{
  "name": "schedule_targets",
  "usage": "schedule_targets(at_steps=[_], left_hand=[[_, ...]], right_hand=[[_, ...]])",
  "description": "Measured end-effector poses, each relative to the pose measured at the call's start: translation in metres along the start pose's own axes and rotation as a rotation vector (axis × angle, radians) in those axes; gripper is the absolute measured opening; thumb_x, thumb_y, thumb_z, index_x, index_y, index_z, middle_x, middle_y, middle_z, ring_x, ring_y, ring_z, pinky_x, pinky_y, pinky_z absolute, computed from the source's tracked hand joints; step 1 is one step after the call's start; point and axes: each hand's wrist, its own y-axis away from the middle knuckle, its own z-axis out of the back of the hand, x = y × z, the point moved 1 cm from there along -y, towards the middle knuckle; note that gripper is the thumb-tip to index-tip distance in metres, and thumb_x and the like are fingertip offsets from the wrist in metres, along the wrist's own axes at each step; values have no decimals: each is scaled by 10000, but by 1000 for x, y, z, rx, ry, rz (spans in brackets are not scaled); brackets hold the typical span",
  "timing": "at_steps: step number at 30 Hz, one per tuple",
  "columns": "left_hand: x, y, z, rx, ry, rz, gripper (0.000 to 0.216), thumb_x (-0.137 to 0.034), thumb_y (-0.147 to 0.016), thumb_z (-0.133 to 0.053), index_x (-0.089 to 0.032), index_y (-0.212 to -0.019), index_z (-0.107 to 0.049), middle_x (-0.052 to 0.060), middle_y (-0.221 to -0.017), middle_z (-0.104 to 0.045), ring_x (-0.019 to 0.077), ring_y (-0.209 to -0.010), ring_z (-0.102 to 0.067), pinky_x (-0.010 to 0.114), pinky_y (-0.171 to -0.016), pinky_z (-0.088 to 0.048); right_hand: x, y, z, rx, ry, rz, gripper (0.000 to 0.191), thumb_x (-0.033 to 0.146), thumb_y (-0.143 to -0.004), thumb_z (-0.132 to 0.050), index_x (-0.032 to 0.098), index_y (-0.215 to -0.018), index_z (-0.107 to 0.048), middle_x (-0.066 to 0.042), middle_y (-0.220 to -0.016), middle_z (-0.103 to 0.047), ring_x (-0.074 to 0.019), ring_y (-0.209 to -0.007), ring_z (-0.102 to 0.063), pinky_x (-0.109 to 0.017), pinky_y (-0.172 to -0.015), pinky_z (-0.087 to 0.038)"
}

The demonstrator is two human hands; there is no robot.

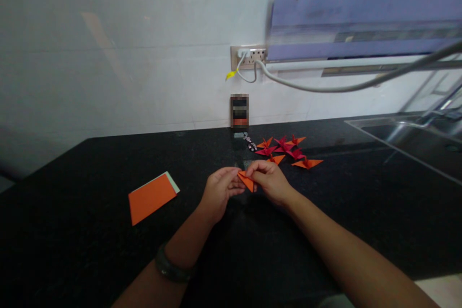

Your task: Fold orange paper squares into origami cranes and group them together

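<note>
Between my two hands is a small piece of folded orange paper (247, 183), held up just over the black counter. My left hand (219, 190) pinches its left corner between thumb and fingers. From the other side my right hand (270, 180) grips the paper's upper right edge, its fingers partly covering the folds. Beyond my right hand sits a group of folded paper cranes (277, 149) in orange and red. A stack of flat orange paper (152, 198), with a pale green sheet showing at its edge, lies to the left of my left hand.
The black countertop (83, 250) meets a pale tiled wall. A phone-like object (239, 111), blurred out, leans on the wall with a beaded strap (249, 142) before it. A sink (404, 139) is at the right. A grey cable (306, 87) runs from the wall socket (249, 57).
</note>
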Motion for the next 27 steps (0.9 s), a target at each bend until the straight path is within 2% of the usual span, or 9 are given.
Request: schedule_targets(at_steps=[3, 6, 11, 15, 20, 27], left_hand=[[1, 0, 0, 24, -90, 30, 261, -371, -663, -632, -114, -676, -585, 23, -566, -613, 96, -526, -570, 199, -516, -442], [1, -1, 2, 3, -116, -3, 242, -342, -627, -672, -119, -687, -598, 9, -567, -611, 85, -531, -563, 188, -525, -438], [0, -1, 2, -60, -149, -81, 226, -325, -611, -679, -121, -678, -608, 11, -567, -620, 89, -531, -564, 197, -535, -445], [0, -1, 1, -93, -226, -129, 200, -298, -609, -674, -116, -665, -611, 13, -551, -618, 93, -522, -559, 205, -531, -444], [0, -1, 0, -115, -259, -171, 170, -271, -614, -660, -116, -663, -610, 13, -547, -618, 98, -515, -554, 214, -525, -443], [-1, 0, -2, -129, -249, -165, 148, -247, -615, -648, -120, -658, -584, -8, -536, -597, 85, -497, -539, 201, -511, -432]], right_hand=[[0, -1, 1, 23, 68, 46, 63, 184, -646, -581, 153, -592, -574, 56, -482, -518, -50, -394, -439, -176, -404, -338], [1, 0, 0, 52, 125, 73, 66, 176, -664, -559, 154, -608, -583, 48, -506, -520, -57, -441, -442, -184, -438, -347], [2, 2, -3, 72, 114, 34, 92, 265, -710, -558, 173, -714, -563, 53, -538, -507, -64, -457, -445, -192, -445, -359], [-2, 0, -3, 48, 119, -16, 232, 353, -684, -610, 185, -810, -511, 63, -540, -502, -67, -435, -443, -183, -401, -339], [-3, -1, -3, 70, 195, -18, 234, 387, -697, -591, 167, -683, -510, 40, -526, -523, -63, -422, -434, -192, -411, -337], [-4, -1, -1, 61, 219, 8, 235, 381, -697, -588, 160, -666, -512, 34, -516, -532, -71, -428, -435, -197, -424, -318]])
